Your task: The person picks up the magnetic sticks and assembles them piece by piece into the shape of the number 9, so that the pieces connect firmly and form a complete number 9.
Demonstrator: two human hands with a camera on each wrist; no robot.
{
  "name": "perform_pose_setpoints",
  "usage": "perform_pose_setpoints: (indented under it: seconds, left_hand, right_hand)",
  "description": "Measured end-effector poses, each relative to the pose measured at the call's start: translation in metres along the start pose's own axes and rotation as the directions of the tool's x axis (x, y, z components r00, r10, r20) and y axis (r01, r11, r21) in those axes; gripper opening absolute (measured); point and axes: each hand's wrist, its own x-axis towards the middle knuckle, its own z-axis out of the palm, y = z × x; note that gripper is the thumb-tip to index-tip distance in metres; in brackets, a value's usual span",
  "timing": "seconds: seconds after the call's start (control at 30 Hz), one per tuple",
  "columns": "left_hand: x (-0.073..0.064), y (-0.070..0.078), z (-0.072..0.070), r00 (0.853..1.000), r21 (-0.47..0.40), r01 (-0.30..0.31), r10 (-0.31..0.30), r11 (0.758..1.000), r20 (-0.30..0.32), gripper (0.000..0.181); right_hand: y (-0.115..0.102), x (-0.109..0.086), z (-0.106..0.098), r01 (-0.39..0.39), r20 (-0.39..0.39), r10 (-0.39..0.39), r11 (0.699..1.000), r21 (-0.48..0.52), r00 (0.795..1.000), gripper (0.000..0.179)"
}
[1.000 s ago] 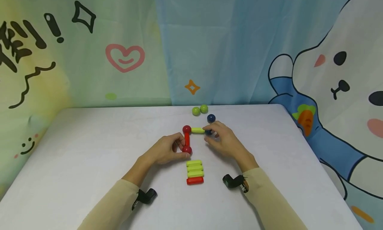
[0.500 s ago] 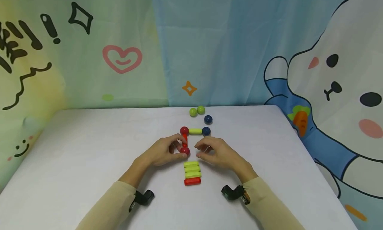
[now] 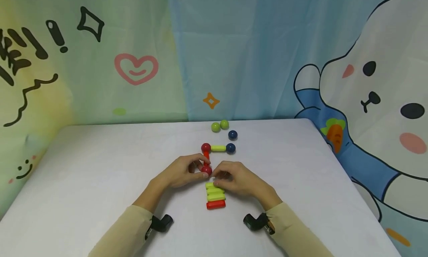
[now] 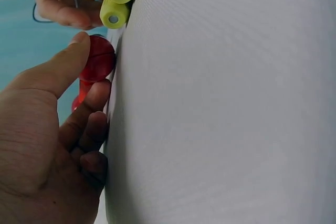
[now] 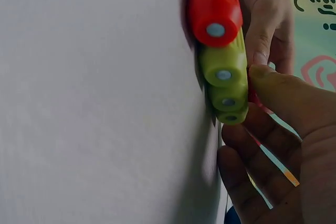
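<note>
My left hand (image 3: 185, 171) pinches the near red ball (image 4: 98, 59) between thumb and fingers. A red rod (image 3: 206, 157) joins that ball to a second red ball (image 3: 205, 147); from there a yellow-green rod (image 3: 219, 148) leads right to a dark blue ball (image 3: 230, 148). Close by, my right hand (image 3: 238, 178) reaches over the far end of a row of yellow-green rods (image 3: 215, 197), its thumb (image 5: 268, 80) over the farthest one and its fingers beyond it. A loose red rod (image 5: 215, 11) lies at the row's near end. Silver discs show in the rod ends.
Two green balls (image 3: 220, 126) lie near the back edge of the white table (image 3: 127, 149). Another dark blue ball (image 3: 232, 134) sits just in front of them. A printed curtain (image 3: 247, 64) hangs behind the table.
My right hand has let go of the dark blue ball at the yellow-green rod's end and come back toward the row of rods. My left hand stays at the near red ball.
</note>
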Motion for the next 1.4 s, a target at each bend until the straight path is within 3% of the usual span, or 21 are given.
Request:
perform_pose_setpoints:
  seconds: [0.53,1.03,1.4]
  left_hand:
    - [-0.002,-0.002,0.002,1.0,-0.012,-0.004,0.004,1.0,-0.013,0.036]
    - [-0.001,-0.002,0.002,1.0,-0.008,-0.003,0.003,1.0,-0.016,0.037]
    - [-0.002,-0.002,0.002,1.0,-0.013,0.007,-0.007,1.0,-0.017,0.038]
  right_hand:
    - [-0.002,-0.001,0.002,-0.029,0.067,0.03,0.999,-0.024,0.997,0.016]
    - [0.0,-0.006,-0.007,-0.112,0.063,0.118,0.99,-0.088,0.991,0.016]
    - [0.005,-0.009,-0.01,-0.108,0.032,0.113,0.985,-0.131,0.993,0.016]
